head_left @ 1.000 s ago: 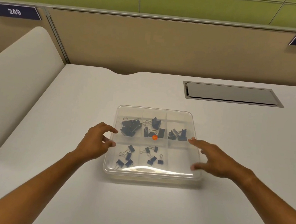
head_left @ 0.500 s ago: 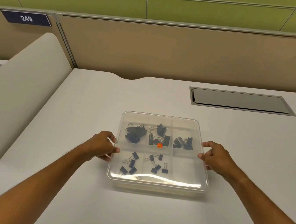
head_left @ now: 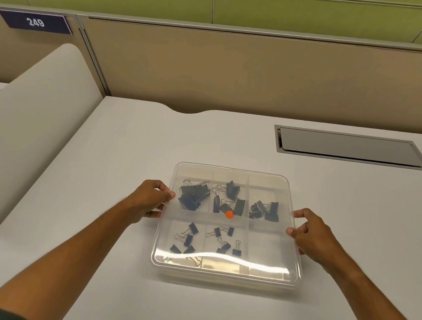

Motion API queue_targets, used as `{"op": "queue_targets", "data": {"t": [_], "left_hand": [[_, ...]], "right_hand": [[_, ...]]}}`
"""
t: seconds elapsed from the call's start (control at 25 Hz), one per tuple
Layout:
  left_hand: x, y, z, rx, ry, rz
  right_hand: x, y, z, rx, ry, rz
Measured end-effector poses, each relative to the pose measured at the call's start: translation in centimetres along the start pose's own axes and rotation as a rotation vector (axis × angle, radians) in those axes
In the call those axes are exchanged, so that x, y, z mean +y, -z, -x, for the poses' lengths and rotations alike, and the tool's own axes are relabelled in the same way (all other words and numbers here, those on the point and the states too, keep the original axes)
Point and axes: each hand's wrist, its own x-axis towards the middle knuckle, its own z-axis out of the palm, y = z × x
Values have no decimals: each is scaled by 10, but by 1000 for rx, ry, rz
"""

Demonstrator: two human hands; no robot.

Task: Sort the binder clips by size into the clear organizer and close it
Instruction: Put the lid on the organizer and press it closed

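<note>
The clear organizer (head_left: 292, 246) sits on the white desk with its clear lid on top, an orange sticker (head_left: 229, 214) at the lid's middle. Through the lid I see larger black binder clips (head_left: 192, 195) in the three back compartments and small clips (head_left: 225, 240) in the front left and front middle ones. The front right compartment looks empty. My left hand (head_left: 152, 200) grips the organizer's left edge, thumb on the lid. At the right edge, my right hand (head_left: 309, 234) grips it with thumb and fingers.
The white desk (head_left: 115, 267) stretches all round the organizer. A grey cable hatch (head_left: 349, 147) is set into the desk at the back right. A beige partition wall (head_left: 240, 71) closes off the back, and a rounded white divider (head_left: 21, 119) stands at the left.
Both hands closed in from hovering over the lid to gripping the organizer's left and right edges. The view shifted slightly, so the organizer sits lower in frame.
</note>
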Motion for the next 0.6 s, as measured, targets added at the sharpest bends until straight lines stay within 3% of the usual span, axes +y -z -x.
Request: {"op": "queue_targets", "data": {"t": [0.28,0.6], "left_hand": [[35,-1,-31,83,-40,211],[38,-12,-52,111,86,328]], "right_hand": [[0,1,2,-4,-7,15],[0,1,0,-6,-9,2]]}}
